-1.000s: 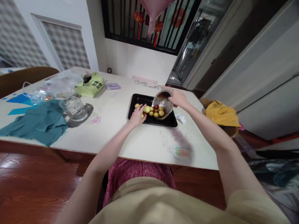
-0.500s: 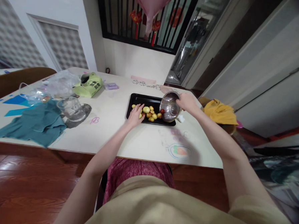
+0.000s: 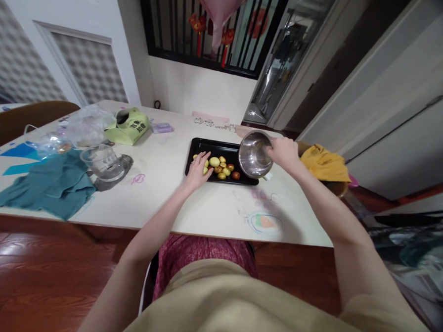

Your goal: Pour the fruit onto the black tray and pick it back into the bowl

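A black baking tray (image 3: 226, 147) lies on the white table with several small round fruits (image 3: 226, 171), yellow-green to brown-red, that look like jujubes. Over its left end my left hand (image 3: 199, 169) rests with fingers stretched out, touching or just above the fruits there; some are hidden under it. My right hand (image 3: 283, 152) grips the rim of a steel bowl (image 3: 254, 155), tilted on its side over the tray's right end. The bowl's mouth faces me and the left, and no fruit shows inside it.
On the table's left are a teal cloth (image 3: 53, 187), a clear plastic container (image 3: 105, 162), a clear plastic bag (image 3: 86, 124) and a green paper box (image 3: 129, 125). Beyond the right edge sits a basket with a yellow cloth (image 3: 325, 162). A pink balloon (image 3: 220, 7) hangs ahead.
A dark red fruit has rolled from the bowl's lip onto the tray. The bowl has lifted slightly in my right hand. My left hand stays spread over the tray's left end.
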A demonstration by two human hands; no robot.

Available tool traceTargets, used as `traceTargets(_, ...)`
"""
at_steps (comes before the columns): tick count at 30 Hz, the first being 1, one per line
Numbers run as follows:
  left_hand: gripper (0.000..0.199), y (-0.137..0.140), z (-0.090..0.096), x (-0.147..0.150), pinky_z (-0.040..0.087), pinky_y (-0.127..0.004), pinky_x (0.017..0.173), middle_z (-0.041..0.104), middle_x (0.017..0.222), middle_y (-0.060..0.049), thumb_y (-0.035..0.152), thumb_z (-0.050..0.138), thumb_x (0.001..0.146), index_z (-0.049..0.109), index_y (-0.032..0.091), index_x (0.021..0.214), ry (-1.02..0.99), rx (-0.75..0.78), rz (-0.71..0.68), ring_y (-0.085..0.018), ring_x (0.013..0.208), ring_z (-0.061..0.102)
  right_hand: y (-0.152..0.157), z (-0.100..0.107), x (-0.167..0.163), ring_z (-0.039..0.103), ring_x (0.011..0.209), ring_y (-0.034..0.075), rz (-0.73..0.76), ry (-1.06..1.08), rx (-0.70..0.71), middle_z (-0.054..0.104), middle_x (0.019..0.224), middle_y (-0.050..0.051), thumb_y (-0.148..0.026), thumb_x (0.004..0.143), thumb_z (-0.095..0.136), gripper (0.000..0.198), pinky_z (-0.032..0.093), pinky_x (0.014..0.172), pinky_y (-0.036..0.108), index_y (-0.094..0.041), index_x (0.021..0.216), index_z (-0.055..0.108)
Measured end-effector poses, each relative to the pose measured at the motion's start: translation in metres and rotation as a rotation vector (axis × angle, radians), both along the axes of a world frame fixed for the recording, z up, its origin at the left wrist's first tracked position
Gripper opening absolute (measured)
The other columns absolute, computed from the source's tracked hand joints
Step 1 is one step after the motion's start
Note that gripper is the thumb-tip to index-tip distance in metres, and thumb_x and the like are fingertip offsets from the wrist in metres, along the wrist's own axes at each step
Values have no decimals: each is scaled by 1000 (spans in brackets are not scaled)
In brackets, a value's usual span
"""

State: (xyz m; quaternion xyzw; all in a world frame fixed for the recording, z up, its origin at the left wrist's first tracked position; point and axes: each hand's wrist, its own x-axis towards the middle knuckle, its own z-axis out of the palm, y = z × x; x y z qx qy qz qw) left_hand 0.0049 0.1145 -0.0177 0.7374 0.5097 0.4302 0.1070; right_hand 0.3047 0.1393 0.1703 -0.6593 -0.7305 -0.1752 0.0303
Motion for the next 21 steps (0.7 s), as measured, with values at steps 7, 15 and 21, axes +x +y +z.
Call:
traceTargets(7,54,-10,22,-4,38,-54,130,48,163,-17,43,53,107,47,23,157,-154,126,29,-32,156,45,-13,-5,26,67,52,22,72,688,-261,64,57,4,-23,87,57,25,56,57,32,-12,101,75)
traceTargets(15,46,-32,32,-10,45,-49,126,63,150,-14,49,39,113,62,22,142,-250,161,-13,-27,145,57,-55,-92,4,64,59,15,475,1017,-926,73,79,1,-44,84,75,41,51,49,24,-17,114,75)
traceTargets(21,43,-52,28,-20,47,-49,123,70,140,-12,50,41,113,70,22,131,-252,177,-142,-26,137,63,-57,-116,-5,52,50,9,585,1003,-1042,65,66,-4,-60,87,75,51,42,47,21,-14,109,74)
